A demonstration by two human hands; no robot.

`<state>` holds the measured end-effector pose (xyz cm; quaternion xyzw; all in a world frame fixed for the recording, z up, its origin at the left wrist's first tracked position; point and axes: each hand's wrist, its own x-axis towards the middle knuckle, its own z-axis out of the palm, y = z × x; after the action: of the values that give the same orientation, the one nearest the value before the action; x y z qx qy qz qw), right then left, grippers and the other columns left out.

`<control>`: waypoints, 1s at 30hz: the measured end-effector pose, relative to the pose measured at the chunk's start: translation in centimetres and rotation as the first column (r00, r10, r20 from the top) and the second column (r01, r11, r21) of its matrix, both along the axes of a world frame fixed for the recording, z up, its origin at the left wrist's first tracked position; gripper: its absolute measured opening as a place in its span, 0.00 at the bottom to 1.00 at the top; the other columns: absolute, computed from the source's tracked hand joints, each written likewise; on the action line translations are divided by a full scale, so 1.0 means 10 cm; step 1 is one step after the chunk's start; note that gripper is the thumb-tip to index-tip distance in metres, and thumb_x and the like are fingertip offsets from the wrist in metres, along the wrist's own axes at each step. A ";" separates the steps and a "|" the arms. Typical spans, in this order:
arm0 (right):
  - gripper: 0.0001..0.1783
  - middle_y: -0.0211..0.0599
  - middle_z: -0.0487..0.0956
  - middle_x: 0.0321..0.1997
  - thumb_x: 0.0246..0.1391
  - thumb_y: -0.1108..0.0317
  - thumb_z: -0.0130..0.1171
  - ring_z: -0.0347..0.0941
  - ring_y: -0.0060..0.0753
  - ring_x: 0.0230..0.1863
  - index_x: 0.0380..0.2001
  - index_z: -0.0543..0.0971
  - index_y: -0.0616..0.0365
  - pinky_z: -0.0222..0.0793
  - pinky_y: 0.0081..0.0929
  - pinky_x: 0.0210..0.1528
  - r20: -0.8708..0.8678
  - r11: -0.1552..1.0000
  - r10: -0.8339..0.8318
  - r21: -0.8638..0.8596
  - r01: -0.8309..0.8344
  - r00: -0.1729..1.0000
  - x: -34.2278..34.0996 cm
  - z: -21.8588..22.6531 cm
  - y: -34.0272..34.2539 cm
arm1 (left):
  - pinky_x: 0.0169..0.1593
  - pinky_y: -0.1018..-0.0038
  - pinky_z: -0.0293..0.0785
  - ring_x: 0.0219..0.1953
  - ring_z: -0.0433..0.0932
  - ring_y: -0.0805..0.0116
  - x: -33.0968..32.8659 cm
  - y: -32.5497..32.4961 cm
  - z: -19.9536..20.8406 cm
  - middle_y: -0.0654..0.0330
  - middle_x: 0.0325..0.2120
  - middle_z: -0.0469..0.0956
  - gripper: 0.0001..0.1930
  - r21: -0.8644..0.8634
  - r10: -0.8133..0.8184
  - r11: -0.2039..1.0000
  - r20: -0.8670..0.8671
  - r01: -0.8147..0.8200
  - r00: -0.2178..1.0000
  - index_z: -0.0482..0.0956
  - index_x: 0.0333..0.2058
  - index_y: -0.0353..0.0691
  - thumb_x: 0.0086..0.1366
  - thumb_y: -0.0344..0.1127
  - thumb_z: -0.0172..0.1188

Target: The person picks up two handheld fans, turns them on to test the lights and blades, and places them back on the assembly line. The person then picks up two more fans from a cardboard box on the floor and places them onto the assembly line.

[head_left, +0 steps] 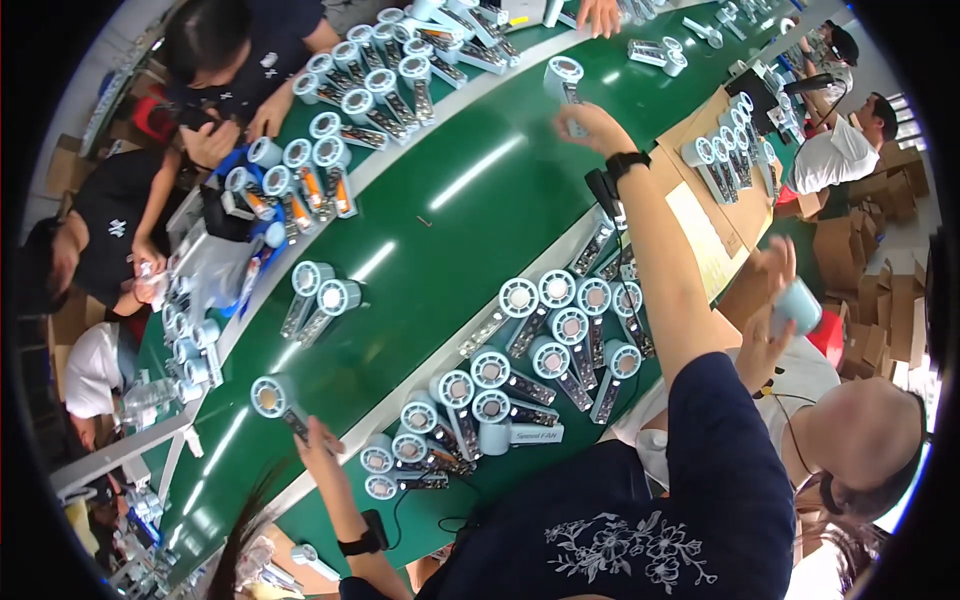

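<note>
My left hand [320, 447] is closed around the open handle of a pale blue handheld fan [270, 397], its round head over the green conveyor belt [440, 230]. Across the belt, farther off to the right, my outstretched right hand [596, 130] grips another handheld fan [564, 70] by its handle; slight blur covers the fingers. Directly in front of me lies a group of several fans [490, 368], most with circuit boards showing in their handles. Two more fans [338, 297] rest side by side on the belt.
Rows of fans [380, 85] line the belt's far edge, where co-workers [215, 75] sit. At right, several fans stand on a cardboard sheet [690, 150]. A person close on my right raises a pale blue part [796, 308]. A cable [400, 510] hangs near my left wrist.
</note>
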<state>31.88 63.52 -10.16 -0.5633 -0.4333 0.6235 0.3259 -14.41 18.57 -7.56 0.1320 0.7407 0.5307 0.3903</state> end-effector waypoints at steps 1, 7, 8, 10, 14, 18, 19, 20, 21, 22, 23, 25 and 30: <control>0.13 0.30 0.72 0.23 0.47 0.60 0.58 0.67 0.21 0.21 0.31 0.72 0.58 0.65 0.18 0.27 -0.018 1.000 0.007 0.015 -0.007 1.000 -0.10 0.17 -0.15 | 0.19 0.80 0.60 0.15 0.63 0.77 0.15 -0.04 0.14 0.65 0.17 0.64 0.14 0.015 0.007 1.000 -0.018 -0.007 1.000 0.65 0.38 0.39 0.63 0.42 0.56; 0.16 0.28 0.66 0.25 0.57 0.61 0.50 0.60 0.17 0.20 0.44 0.69 0.61 0.55 0.16 0.19 -0.389 0.963 0.072 0.267 0.038 0.918 -0.91 1.81 -2.06 | 0.22 0.78 0.63 0.20 0.67 0.73 0.75 -0.32 0.80 0.61 0.27 0.66 0.20 0.485 -0.065 0.870 0.285 -0.085 0.956 0.59 0.49 0.36 0.63 0.38 0.53; 0.19 0.29 0.66 0.26 0.58 0.59 0.49 0.60 0.17 0.21 0.47 0.68 0.62 0.54 0.15 0.19 -0.417 0.953 0.113 0.302 0.021 0.902 -0.99 1.96 -2.39 | 0.22 0.78 0.63 0.20 0.67 0.73 0.86 -0.36 0.91 0.61 0.27 0.66 0.20 0.489 -0.058 0.867 0.283 -0.092 0.957 0.59 0.49 0.36 0.63 0.38 0.53; 0.21 0.30 0.66 0.27 0.59 0.59 0.48 0.60 0.17 0.21 0.49 0.66 0.63 0.54 0.15 0.18 -0.484 0.950 0.192 0.309 -0.038 0.854 -1.11 2.10 -2.96 | 0.22 0.79 0.65 0.23 0.67 0.76 0.98 -0.46 1.12 0.64 0.30 0.64 0.22 0.496 -0.147 0.868 0.216 0.021 0.965 0.59 0.53 0.37 0.64 0.39 0.52; 0.20 0.31 0.67 0.27 0.61 0.61 0.45 0.61 0.17 0.21 0.51 0.63 0.62 0.55 0.15 0.19 -0.567 0.961 0.243 0.252 -0.115 0.787 -1.26 2.32 -3.99 | 0.18 0.80 0.65 0.17 0.65 0.76 1.07 -0.75 1.28 0.64 0.29 0.64 0.23 0.548 -0.308 0.814 0.128 0.191 0.943 0.59 0.53 0.35 0.64 0.41 0.52; 0.17 0.31 0.67 0.28 0.62 0.63 0.43 0.62 0.18 0.22 0.51 0.62 0.60 0.56 0.16 0.19 -0.626 0.951 0.308 0.208 -0.227 0.716 -1.32 2.28 -4.70 | 0.15 0.80 0.62 0.14 0.63 0.77 1.22 -1.13 1.45 0.63 0.27 0.64 0.22 0.616 -0.332 0.777 0.219 0.134 0.918 0.59 0.53 0.34 0.67 0.43 0.46; 0.17 0.32 0.67 0.29 0.62 0.64 0.42 0.62 0.18 0.23 0.51 0.61 0.60 0.56 0.16 0.20 -0.643 0.947 0.321 0.201 -0.251 0.695 -1.35 2.22 -4.79 | 0.15 0.80 0.62 0.14 0.63 0.77 1.21 -1.22 1.41 0.63 0.26 0.64 0.22 0.683 -0.382 0.723 0.265 0.107 0.886 0.59 0.53 0.34 0.68 0.44 0.43; 0.17 0.32 0.67 0.29 0.62 0.64 0.42 0.62 0.18 0.23 0.51 0.61 0.60 0.56 0.16 0.20 -0.643 0.938 0.344 0.198 -0.285 0.684 -1.41 2.18 -4.89 | 0.15 0.80 0.62 0.14 0.63 0.77 1.20 -1.32 1.40 0.63 0.26 0.64 0.22 0.681 -0.350 0.728 0.267 0.081 0.898 0.59 0.53 0.34 0.68 0.44 0.43; 0.20 0.32 0.67 0.29 0.62 0.63 0.42 0.62 0.18 0.23 0.52 0.61 0.62 0.56 0.16 0.19 -0.632 0.941 0.335 0.182 -0.286 0.699 -1.40 2.16 -4.98 | 0.15 0.80 0.62 0.14 0.64 0.76 1.23 -1.39 1.42 0.62 0.27 0.65 0.22 0.667 -0.352 0.738 0.253 0.101 0.901 0.58 0.53 0.34 0.68 0.44 0.42; 0.22 0.33 0.66 0.29 0.61 0.62 0.42 0.61 0.18 0.22 0.54 0.60 0.63 0.56 0.16 0.19 -0.619 0.944 0.325 0.165 -0.286 0.715 -1.41 2.14 -5.05 | 0.15 0.80 0.63 0.14 0.64 0.76 1.26 -1.47 1.45 0.61 0.28 0.66 0.21 0.652 -0.356 0.749 0.240 0.122 0.903 0.58 0.53 0.34 0.69 0.44 0.41; 0.24 0.33 0.66 0.29 0.61 0.61 0.42 0.61 0.18 0.22 0.55 0.60 0.65 0.56 0.15 0.18 -0.605 0.948 0.313 0.148 -0.283 0.732 -1.43 2.12 -5.12 | 0.15 0.80 0.63 0.14 0.65 0.75 1.27 -1.54 1.48 0.60 0.28 0.67 0.21 0.635 -0.362 0.759 0.229 0.143 0.904 0.58 0.53 0.33 0.69 0.44 0.39; 0.23 0.33 0.66 0.29 0.61 0.62 0.41 0.61 0.18 0.22 0.56 0.59 0.64 0.56 0.15 0.19 -0.577 0.943 0.329 0.159 -0.292 0.748 -1.45 2.11 -5.24 | 0.16 0.80 0.64 0.15 0.66 0.74 1.32 -1.65 1.53 0.57 0.30 0.69 0.20 0.625 -0.331 0.769 0.207 0.136 0.921 0.58 0.52 0.34 0.69 0.43 0.40; 0.22 0.34 0.66 0.29 0.61 0.66 0.40 0.62 0.19 0.24 0.56 0.57 0.61 0.58 0.16 0.21 -0.524 0.932 0.361 0.193 -0.306 0.771 -1.52 2.07 -5.45 | 0.16 0.78 0.66 0.15 0.70 0.70 1.36 -1.82 1.58 0.50 0.36 0.72 0.18 0.665 -0.329 0.739 0.214 0.109 0.920 0.57 0.52 0.35 0.68 0.39 0.40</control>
<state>16.64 9.03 10.59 -0.2575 -0.4433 0.7851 0.3476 -0.77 0.39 8.20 0.2573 0.4207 0.7147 0.4960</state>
